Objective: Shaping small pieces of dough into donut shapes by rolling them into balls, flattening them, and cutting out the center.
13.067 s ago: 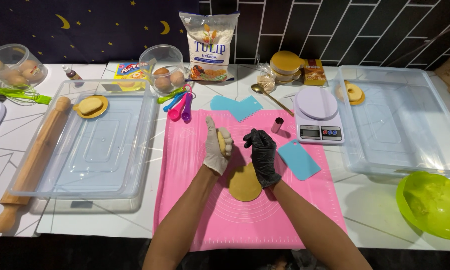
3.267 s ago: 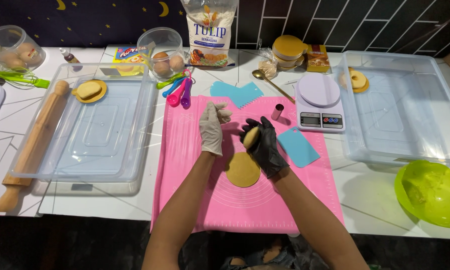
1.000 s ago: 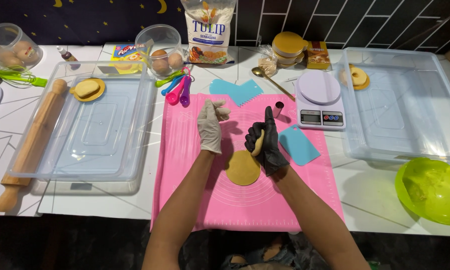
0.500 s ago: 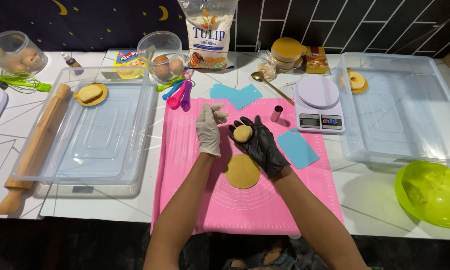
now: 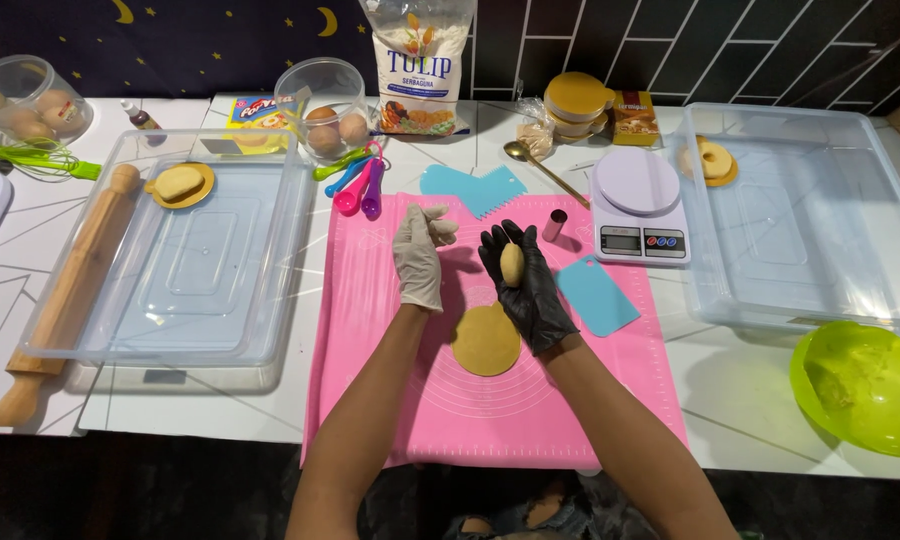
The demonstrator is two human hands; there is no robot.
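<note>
I see my 2 forearms reaching forward side by side, bare to the wrists. My left hand (image 5: 419, 257), in a white glove, is raised with its fingers curled loosely inward. My right hand (image 5: 526, 285), in a black glove, is turned palm up, fingers cupped.

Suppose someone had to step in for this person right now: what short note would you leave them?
Right hand, black glove: palm up, cradling a small dough ball.
Left hand, white glove: holds nothing, beside the right.
Flat dough disc lies on the pink mat, below both hands.
Done: one disc flattened, one ball shaped.
Left: the ball is not yet set down.
</note>
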